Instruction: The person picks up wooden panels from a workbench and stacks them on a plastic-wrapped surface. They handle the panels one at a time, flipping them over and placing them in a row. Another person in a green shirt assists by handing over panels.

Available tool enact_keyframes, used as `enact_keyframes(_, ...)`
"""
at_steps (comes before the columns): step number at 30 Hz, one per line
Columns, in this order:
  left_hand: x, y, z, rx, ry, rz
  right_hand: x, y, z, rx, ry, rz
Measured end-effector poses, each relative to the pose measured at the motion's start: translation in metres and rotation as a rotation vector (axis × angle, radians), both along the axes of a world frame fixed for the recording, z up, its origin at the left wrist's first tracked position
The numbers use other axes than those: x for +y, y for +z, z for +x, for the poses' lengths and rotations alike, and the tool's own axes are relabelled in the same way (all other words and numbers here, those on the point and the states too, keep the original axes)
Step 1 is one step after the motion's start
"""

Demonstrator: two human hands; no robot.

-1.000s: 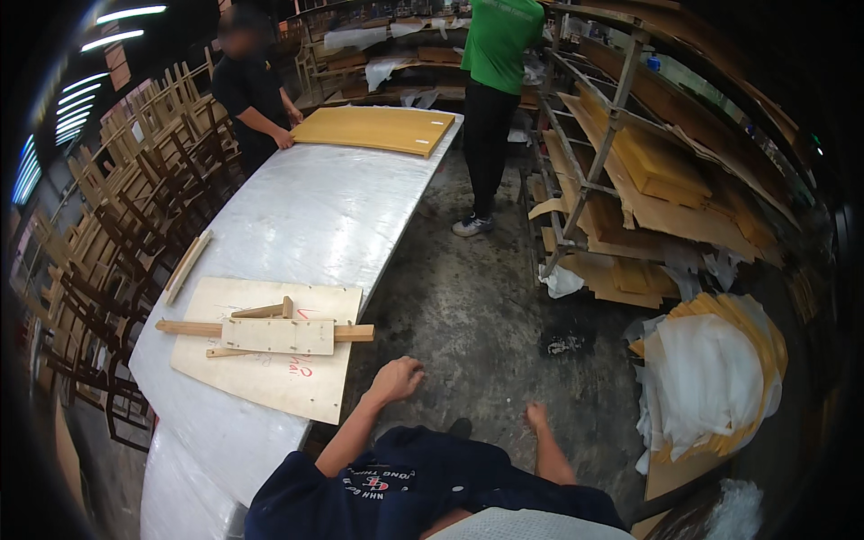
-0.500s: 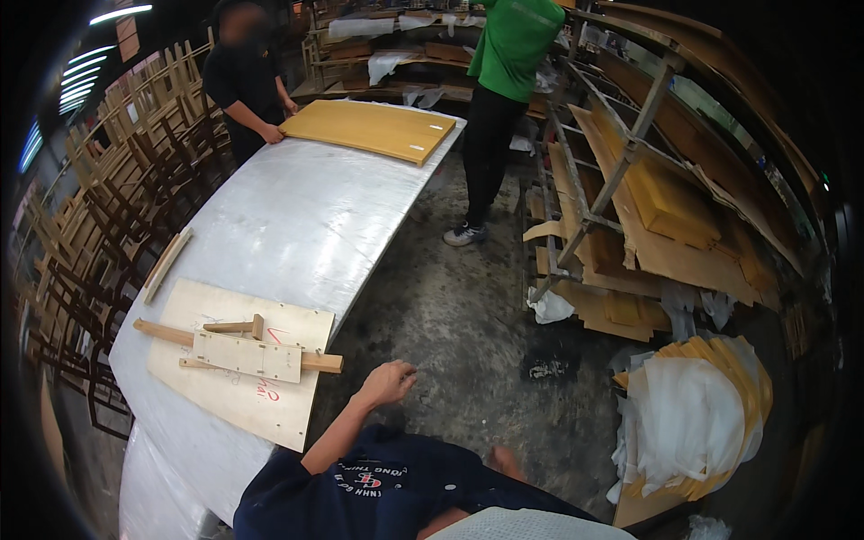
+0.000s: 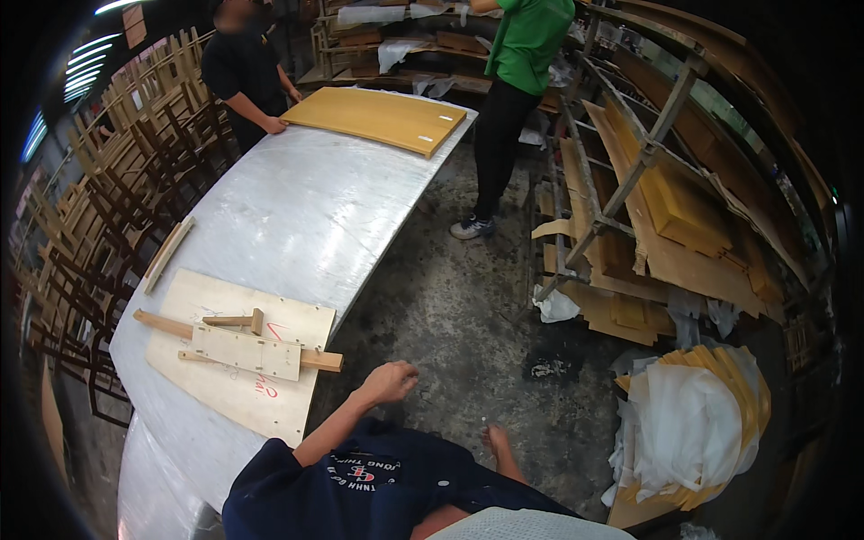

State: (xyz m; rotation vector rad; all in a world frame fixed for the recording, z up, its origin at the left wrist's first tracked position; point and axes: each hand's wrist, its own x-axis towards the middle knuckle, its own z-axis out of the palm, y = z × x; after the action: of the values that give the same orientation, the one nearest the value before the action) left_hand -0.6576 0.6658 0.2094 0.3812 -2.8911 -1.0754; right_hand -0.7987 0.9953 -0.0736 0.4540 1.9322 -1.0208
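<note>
My left hand (image 3: 391, 382) hangs over the floor, just right of the table, with its fingers curled; whether anything lies inside them is hidden. My right hand (image 3: 494, 438) is lower and further right, partly in view, its fingers drawn together near a tiny pale spot I cannot name. Neither hand touches the table (image 3: 270, 202), which is wrapped in clear plastic film. Closest to my left hand is a plywood board (image 3: 193, 292) on the table, carrying a wooden jig (image 3: 247, 353) made of a pale plate and bars.
A co-worker in black (image 3: 243, 76) touches a yellow-brown panel (image 3: 369, 119) at the table's far end. Another person in green (image 3: 531, 45) stands right of it. A metal rack (image 3: 643, 162) holds boards at right; foam-wrapped panels (image 3: 688, 418) lie below. Wooden frames (image 3: 117, 216) line the left.
My right hand shows more fully now, further left and up than before. My left hand stays nearly in place. The view has shifted slightly, moving the far scene.
</note>
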Motion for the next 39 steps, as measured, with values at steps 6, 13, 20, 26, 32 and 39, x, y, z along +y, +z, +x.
enact_keyframes(6,0.001,0.001,0.014,-0.03,0.063,0.008,-0.053,0.031,-0.009,0.003,0.119,-0.084)
enact_keyframes(13,-0.01,-0.004,0.043,-0.003,0.165,0.008,-0.054,0.044,0.011,-0.021,0.216,-0.002)
enact_keyframes(20,-0.011,-0.005,0.039,-0.004,0.16,0.03,-0.028,0.025,0.01,-0.08,0.197,0.048)
enact_keyframes(26,-0.009,0.002,0.029,0.012,0.12,0.022,-0.033,0.029,0.008,-0.002,0.105,0.052)
enact_keyframes(32,-0.01,-0.009,0.026,0.033,0.047,-0.058,-0.039,0.036,0.011,-0.01,0.142,-0.024)
enact_keyframes(39,0.0,-0.008,0.04,-0.032,0.122,0.011,-0.037,0.023,0.012,-0.048,0.215,-0.021)
